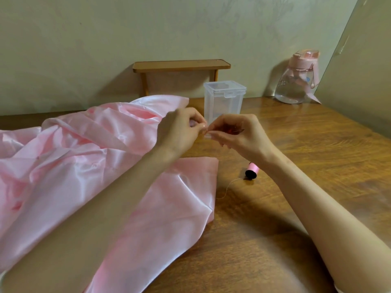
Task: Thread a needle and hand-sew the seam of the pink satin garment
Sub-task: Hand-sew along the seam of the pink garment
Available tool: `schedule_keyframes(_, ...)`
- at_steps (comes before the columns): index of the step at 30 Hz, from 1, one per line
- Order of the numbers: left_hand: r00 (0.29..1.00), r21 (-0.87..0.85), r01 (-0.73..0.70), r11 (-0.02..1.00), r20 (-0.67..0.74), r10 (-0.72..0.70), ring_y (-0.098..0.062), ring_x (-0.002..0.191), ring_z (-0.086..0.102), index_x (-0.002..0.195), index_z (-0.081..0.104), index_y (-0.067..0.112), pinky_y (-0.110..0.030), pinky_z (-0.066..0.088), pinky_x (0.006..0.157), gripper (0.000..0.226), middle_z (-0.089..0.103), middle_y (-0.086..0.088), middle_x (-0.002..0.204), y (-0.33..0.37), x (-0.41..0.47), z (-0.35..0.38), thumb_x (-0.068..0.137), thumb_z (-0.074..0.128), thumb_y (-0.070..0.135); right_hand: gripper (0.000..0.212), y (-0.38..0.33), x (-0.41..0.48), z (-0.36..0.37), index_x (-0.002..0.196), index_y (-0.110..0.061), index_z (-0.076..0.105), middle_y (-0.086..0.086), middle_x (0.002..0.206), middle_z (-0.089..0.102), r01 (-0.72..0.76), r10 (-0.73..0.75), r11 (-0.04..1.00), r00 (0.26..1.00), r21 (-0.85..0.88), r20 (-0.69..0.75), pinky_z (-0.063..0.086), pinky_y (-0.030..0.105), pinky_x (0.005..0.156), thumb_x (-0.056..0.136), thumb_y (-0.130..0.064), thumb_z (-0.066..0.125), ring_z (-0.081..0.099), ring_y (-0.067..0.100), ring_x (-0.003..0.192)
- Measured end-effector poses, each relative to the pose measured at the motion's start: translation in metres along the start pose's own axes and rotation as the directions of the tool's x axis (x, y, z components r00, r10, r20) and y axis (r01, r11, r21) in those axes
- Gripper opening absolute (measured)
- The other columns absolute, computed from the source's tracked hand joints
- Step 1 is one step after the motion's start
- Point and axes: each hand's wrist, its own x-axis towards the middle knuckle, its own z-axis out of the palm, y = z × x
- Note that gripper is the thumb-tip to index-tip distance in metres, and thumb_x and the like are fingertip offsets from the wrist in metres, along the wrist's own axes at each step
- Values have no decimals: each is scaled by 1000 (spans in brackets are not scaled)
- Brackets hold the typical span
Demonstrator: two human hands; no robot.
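Pink satin garment [69,172] fills the table's [321,166] left half, bare wood rightward. Above its right edge, right hand [240,135] grips a small red thing [229,130]; whether left hand [179,132] pinches anything cannot be told.

Pink satin garment [84,166] left of the clear box [224,102]: smooth, glossy cloth; box: transparent plastic; table [317,157] under it: grained wood, low sheen; thread spool [252,171] in front: pink thread, black end; water bottle [295,83] right of it: clear glossy body, pink lid; shelf [179,65] behind: matt wood.
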Motion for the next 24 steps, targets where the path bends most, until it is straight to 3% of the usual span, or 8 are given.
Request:
schedule_keyframes(2,967,129,-135,982,232,103,-12,76,56,81,70,21,-22,39,66,6,57,14,70,4,-2,-3,83,69,15,6,2,2,-7,84,-5,69,3,67,63,2,-1,1000,995,11,-105,41,13,53,83,-10,71,53,4,55)
schedule_keyframes(5,837,-219,-116,969,503,214,-5,72,58,78,68,17,-18,47,69,12,63,6,73,13,-6,-13,83,68,5,6,11,2,-16,84,-6,68,5,66,61,-76,82,996,975,39,-206,41,18,51,85,-12,69,51,6,54)
schedule_keyframes(7,883,-538,26,843,408,233,0,62,54,81,65,14,-14,43,57,11,64,5,72,17,-5,-16,86,62,4,7,14,1,-16,83,-7,68,12,65,59,-118,129,991,972,65,-196,40,22,50,84,-14,69,49,10,54)
schedule_keyframes(10,976,-746,193,637,211,-48,-3,52,49,84,65,14,-14,41,51,7,67,5,69,12,3,-14,88,61,9,6,10,0,-7,83,-8,69,10,68,63,-95,97,995,992,32,-79,42,17,52,82,-14,70,52,7,56)
schedule_keyframes(13,996,-106,53,993,77,-45,-10,74,58,75,65,21,-27,46,70,11,65,7,75,-1,6,-6,84,67,14,4,3,-1,2,85,-9,70,-4,68,63,-20,20,1000,1000,-18,14,42,12,55,82,-10,71,56,2,58)
schedule_keyframes(15,951,246,-93,965,307,14,-9,74,55,74,62,26,-25,40,68,14,57,14,71,0,1,-7,84,68,18,3,3,0,1,85,-9,69,-8,68,62,11,-14,999,999,-43,-52,41,11,55,83,-10,71,56,1,57)
schedule_keyframes(19,755,-256,-37,966,626,195,-8,72,61,82,67,12,-15,45,67,10,66,7,73,14,-8,-18,85,65,4,2,14,2,-8,84,-10,68,-3,66,61,-50,41,998,985,-48,-169,39,11,53,85,-11,69,53,5,54)
schedule_keyframes(24,978,-607,179,774,196,-72,-3,56,50,83,65,17,-12,39,51,10,66,5,70,10,4,-17,89,61,10,4,11,0,3,81,-11,67,-9,64,59,-70,69,998,993,-6,-97,40,11,52,83,-14,69,51,2,53)
